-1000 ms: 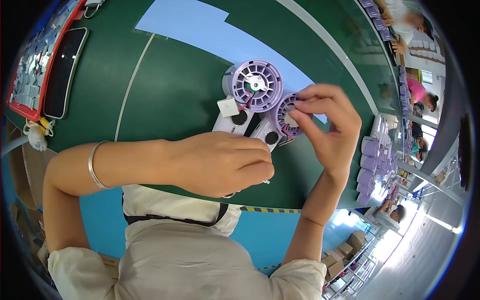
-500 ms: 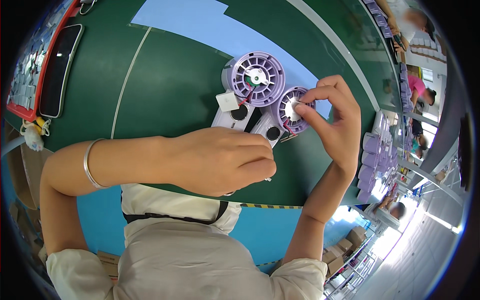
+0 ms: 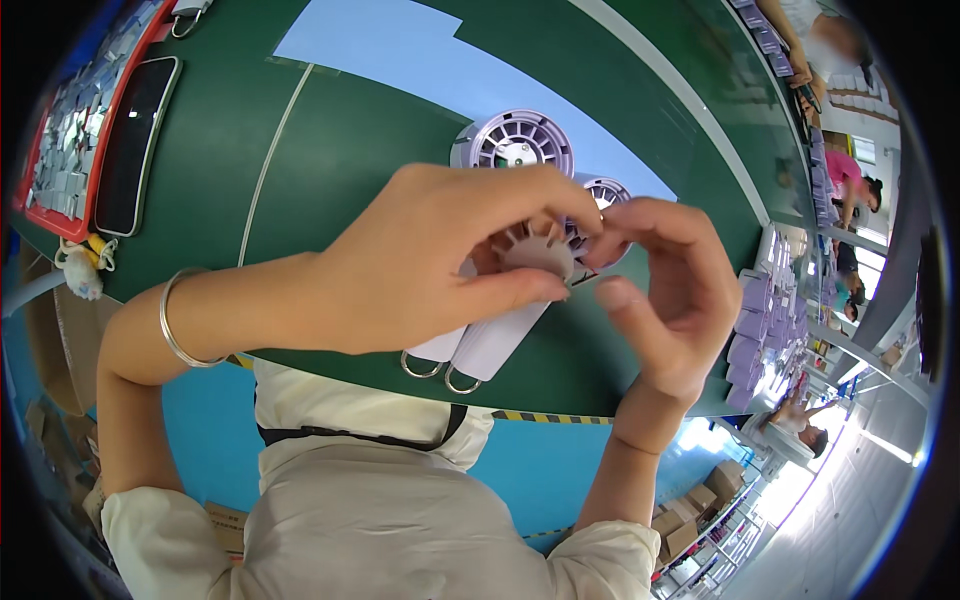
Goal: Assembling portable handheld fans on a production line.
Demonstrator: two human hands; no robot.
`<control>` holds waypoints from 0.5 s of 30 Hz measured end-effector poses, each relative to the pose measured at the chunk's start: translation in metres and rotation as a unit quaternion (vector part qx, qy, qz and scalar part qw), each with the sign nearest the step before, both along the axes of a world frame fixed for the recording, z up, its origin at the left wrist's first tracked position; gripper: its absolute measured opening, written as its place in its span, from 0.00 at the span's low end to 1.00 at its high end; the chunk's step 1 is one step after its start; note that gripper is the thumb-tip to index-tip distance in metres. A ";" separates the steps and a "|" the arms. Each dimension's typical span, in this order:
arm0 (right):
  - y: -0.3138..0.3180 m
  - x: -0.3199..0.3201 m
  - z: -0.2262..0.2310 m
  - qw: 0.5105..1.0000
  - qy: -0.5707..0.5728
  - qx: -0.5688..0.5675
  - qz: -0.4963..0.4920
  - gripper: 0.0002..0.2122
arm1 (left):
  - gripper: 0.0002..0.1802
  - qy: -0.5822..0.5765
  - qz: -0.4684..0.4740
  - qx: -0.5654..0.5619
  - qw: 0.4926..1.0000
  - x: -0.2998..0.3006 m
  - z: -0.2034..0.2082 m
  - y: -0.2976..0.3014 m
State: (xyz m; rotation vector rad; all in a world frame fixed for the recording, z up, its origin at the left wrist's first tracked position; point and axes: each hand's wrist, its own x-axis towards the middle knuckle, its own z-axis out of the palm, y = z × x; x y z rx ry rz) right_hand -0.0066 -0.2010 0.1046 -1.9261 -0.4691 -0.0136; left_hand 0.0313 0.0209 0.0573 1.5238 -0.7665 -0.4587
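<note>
Spreading beneath all the fingers is the green table (image 3: 350,150), with a light-blue sheet (image 3: 375,45) lying beyond the fingertips. 2 lavender handheld fans rest below the left fingers: the larger fan (image 3: 520,142), its round head just beyond them, and the smaller fan (image 3: 608,190) to its right, partly hidden by both hands. The left hand (image 3: 430,250) has its thumb and fingers clamped on a finned wheel (image 3: 537,260). The right hand (image 3: 670,290) curves just beside, thumb and index apart; whether its fingertips touch the wheel cannot be told. 2 metal loops (image 3: 463,391) lie below the left thumb, at the handle ends.
</note>
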 end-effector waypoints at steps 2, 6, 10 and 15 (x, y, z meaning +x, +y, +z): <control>0.009 -0.003 -0.007 0.999 0.010 -0.002 -0.044 0.19 | 0.27 -0.027 0.015 0.004 1.000 0.002 -0.004 0.000; 0.010 -0.003 -0.007 0.997 0.038 0.006 -0.063 0.22 | 0.34 -0.047 0.026 0.002 0.999 0.004 -0.002 0.001; 0.014 -0.001 -0.007 0.998 0.015 -0.002 -0.068 0.23 | 0.33 0.001 0.036 -0.008 0.999 0.006 0.003 0.002; 0.018 0.000 -0.016 0.997 -0.044 -0.008 -0.061 0.23 | 0.29 -0.027 0.051 -0.029 0.998 0.005 0.003 0.001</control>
